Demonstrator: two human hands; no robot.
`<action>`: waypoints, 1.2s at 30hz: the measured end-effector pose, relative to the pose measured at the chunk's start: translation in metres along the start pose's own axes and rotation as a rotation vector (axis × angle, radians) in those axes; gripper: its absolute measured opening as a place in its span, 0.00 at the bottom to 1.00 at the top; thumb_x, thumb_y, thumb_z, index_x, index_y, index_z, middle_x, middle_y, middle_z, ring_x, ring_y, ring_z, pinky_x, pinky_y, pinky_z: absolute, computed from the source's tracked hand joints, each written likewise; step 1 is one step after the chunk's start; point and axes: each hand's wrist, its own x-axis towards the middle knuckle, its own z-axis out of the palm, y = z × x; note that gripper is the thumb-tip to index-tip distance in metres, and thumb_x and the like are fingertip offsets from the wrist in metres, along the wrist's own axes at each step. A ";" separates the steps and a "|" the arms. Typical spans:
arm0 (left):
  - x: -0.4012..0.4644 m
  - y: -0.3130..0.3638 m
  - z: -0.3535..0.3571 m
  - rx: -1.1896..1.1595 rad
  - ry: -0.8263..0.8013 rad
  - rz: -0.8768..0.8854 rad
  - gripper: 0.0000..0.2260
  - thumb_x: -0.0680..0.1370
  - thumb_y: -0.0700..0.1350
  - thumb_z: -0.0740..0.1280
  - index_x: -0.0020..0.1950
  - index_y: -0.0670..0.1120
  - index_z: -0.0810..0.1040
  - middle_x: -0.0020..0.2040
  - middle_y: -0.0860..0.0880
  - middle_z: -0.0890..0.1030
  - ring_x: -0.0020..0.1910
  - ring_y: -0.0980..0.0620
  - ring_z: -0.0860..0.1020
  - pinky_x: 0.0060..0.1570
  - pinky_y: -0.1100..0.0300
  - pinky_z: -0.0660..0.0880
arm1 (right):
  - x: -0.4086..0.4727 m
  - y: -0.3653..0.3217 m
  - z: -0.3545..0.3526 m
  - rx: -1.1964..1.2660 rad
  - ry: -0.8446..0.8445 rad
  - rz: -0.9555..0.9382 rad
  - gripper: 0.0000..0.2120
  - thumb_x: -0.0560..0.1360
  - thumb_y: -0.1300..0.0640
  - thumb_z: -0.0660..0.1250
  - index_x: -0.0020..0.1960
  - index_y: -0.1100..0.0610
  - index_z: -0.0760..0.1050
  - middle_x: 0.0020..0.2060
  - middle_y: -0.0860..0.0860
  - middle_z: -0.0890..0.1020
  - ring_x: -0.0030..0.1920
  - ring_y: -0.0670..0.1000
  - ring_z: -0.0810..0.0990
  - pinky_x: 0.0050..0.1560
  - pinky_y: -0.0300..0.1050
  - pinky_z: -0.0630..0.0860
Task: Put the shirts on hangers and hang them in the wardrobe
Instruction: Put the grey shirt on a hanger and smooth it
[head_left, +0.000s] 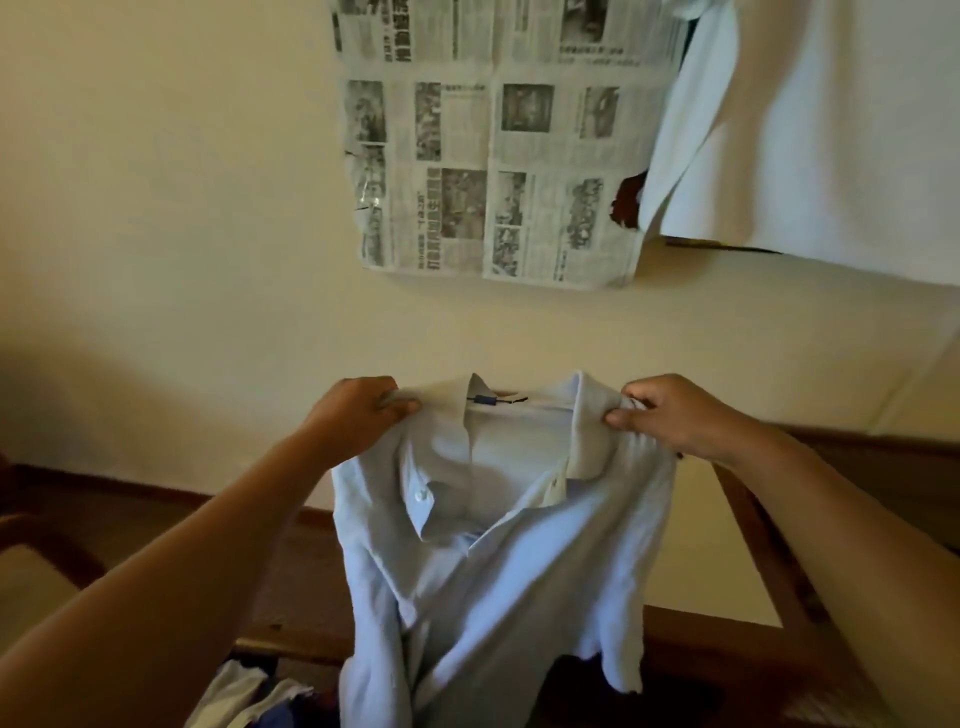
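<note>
A pale blue polo shirt (483, 561) hangs in front of me, held up by its shoulders with the collar open and facing me. My left hand (353, 415) grips the shirt's left shoulder beside the collar. My right hand (675, 415) pinches the other shoulder at the same height. The lower part of the shirt drops out of view at the bottom edge. A white garment (769, 130) hangs at the top right. No hanger is in view.
A sheet of newspaper (493, 145) is stuck on the cream wall straight ahead. Dark wooden furniture (769, 561) runs along the lower right. Several loose clothes (249, 696) lie in a heap at the bottom left. A cushioned seat (31, 587) shows at the left edge.
</note>
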 end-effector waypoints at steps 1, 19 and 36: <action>0.008 0.010 0.000 -0.004 -0.002 0.017 0.18 0.77 0.58 0.65 0.37 0.44 0.72 0.34 0.48 0.75 0.38 0.47 0.74 0.37 0.55 0.68 | -0.003 0.004 -0.012 -0.001 0.029 0.002 0.20 0.74 0.54 0.71 0.32 0.56 0.63 0.27 0.49 0.63 0.28 0.45 0.64 0.31 0.42 0.58; 0.074 0.106 0.045 0.014 -0.041 0.089 0.06 0.78 0.46 0.65 0.42 0.49 0.78 0.43 0.47 0.80 0.45 0.46 0.77 0.46 0.53 0.73 | -0.031 0.139 -0.110 -0.183 0.401 0.188 0.06 0.75 0.60 0.68 0.40 0.59 0.80 0.35 0.54 0.79 0.37 0.53 0.74 0.34 0.42 0.65; 0.074 0.104 0.123 -0.341 -0.072 -0.218 0.08 0.77 0.42 0.64 0.42 0.41 0.82 0.41 0.42 0.81 0.40 0.50 0.74 0.39 0.58 0.69 | -0.008 0.212 -0.040 -0.031 0.371 0.270 0.09 0.76 0.60 0.67 0.38 0.62 0.77 0.32 0.54 0.78 0.36 0.54 0.76 0.35 0.44 0.67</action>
